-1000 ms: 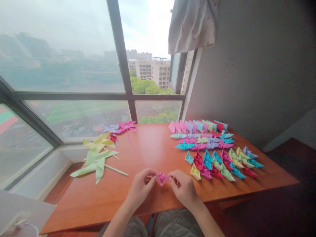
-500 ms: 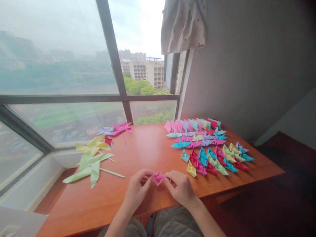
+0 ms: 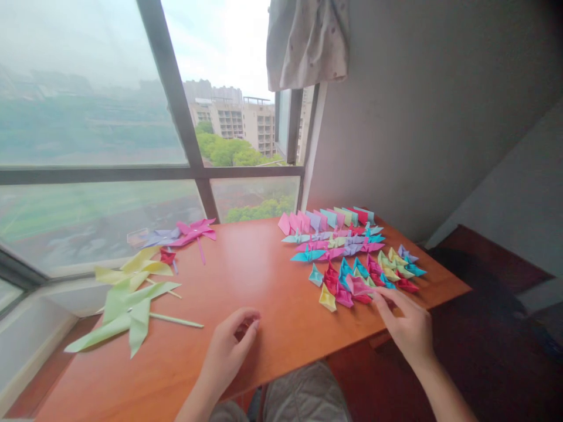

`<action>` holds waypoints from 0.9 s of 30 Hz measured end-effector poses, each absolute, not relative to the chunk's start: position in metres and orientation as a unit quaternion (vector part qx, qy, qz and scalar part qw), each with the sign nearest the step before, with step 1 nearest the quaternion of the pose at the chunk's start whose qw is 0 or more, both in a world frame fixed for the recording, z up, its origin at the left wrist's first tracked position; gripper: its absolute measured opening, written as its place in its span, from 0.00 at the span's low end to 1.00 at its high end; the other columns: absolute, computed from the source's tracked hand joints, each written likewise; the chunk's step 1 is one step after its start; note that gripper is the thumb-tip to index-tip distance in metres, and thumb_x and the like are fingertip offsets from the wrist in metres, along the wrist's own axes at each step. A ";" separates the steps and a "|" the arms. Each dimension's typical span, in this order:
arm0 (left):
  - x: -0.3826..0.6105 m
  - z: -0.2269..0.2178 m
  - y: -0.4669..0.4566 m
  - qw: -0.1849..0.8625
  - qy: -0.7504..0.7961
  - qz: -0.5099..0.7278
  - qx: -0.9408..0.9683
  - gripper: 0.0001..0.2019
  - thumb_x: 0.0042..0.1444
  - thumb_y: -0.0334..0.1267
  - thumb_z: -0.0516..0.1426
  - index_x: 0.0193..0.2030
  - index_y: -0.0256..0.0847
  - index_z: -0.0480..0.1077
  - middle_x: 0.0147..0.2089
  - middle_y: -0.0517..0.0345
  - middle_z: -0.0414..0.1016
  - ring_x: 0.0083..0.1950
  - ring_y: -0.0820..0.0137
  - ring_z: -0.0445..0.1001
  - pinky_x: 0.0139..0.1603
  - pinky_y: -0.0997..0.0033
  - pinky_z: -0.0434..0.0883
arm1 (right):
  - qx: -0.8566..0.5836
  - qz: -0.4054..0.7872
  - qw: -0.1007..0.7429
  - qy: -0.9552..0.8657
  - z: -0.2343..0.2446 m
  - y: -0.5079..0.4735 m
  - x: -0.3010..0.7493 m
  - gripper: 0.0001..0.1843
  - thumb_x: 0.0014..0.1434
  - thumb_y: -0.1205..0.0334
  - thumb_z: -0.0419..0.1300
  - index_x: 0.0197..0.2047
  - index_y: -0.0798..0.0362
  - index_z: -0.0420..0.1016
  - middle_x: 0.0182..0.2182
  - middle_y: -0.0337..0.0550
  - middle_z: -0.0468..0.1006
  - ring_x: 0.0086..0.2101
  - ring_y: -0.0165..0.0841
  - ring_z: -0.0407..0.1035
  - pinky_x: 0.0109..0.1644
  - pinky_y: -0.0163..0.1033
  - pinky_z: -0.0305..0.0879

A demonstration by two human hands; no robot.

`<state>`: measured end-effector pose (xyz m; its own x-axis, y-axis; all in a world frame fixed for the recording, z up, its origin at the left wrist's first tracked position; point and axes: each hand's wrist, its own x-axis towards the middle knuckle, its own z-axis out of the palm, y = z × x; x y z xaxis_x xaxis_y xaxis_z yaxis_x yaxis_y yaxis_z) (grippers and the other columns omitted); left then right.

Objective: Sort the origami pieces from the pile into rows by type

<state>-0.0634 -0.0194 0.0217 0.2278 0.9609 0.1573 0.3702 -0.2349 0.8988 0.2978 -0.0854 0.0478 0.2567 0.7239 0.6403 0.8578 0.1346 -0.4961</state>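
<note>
My right hand (image 3: 407,328) reaches out to the right over the table's front edge. Its fingertips pinch a pink folded paper piece (image 3: 358,286) and hold it against the near row of small folded paper pieces (image 3: 369,272) in red, blue, green, yellow and purple. My left hand (image 3: 229,349) rests on the wooden table (image 3: 264,281) near the front middle. Its fingers are loosely curled and apart, and nothing is in them.
More folded pieces lie in rows at the back right (image 3: 329,234). Large paper pinwheels on sticks lie at the left: green (image 3: 127,310), yellow (image 3: 138,266) and pink with purple (image 3: 187,232). A window runs behind the table and a grey wall stands to the right.
Both hands held the pink piece together at the front middle. My right hand has carried it right to the pile, my left hand has let go, and the view has swung right.
</note>
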 end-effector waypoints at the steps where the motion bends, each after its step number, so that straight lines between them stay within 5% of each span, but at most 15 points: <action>1: -0.063 0.021 -0.019 0.378 0.486 0.383 0.688 0.11 0.57 0.45 0.57 0.38 0.43 0.77 0.35 0.53 0.81 0.37 0.62 0.79 0.38 0.68 0.76 | -0.682 -0.121 0.440 -0.572 0.048 -0.088 0.322 0.14 0.61 0.52 0.58 0.37 0.51 0.80 0.36 0.46 0.83 0.34 0.36 0.76 0.40 0.37 0.70; 7: -0.064 0.018 -0.017 0.363 0.482 0.368 0.708 0.10 0.59 0.44 0.57 0.39 0.43 0.77 0.36 0.54 0.81 0.36 0.63 0.79 0.38 0.68 0.75 | -0.797 -0.237 0.366 -0.418 0.028 -0.105 0.441 0.25 0.57 0.44 0.53 0.36 0.55 0.81 0.28 0.49 0.82 0.28 0.41 0.76 0.31 0.40 0.67; 16: -0.067 0.013 -0.017 0.350 0.478 0.357 0.722 0.11 0.60 0.44 0.55 0.40 0.43 0.76 0.37 0.54 0.81 0.38 0.62 0.79 0.40 0.68 0.75 | -0.847 -0.145 0.333 -0.388 -0.022 -0.100 0.491 0.22 0.52 0.47 0.54 0.36 0.54 0.80 0.28 0.51 0.82 0.29 0.44 0.75 0.30 0.42 0.63; 27: -0.067 0.015 -0.017 0.354 0.475 0.341 0.729 0.11 0.62 0.43 0.54 0.41 0.42 0.75 0.38 0.53 0.80 0.39 0.63 0.78 0.40 0.68 0.74 | -0.869 -0.097 0.301 -0.381 -0.014 -0.092 0.477 0.22 0.53 0.49 0.54 0.43 0.53 0.79 0.33 0.49 0.83 0.32 0.43 0.75 0.33 0.41 0.62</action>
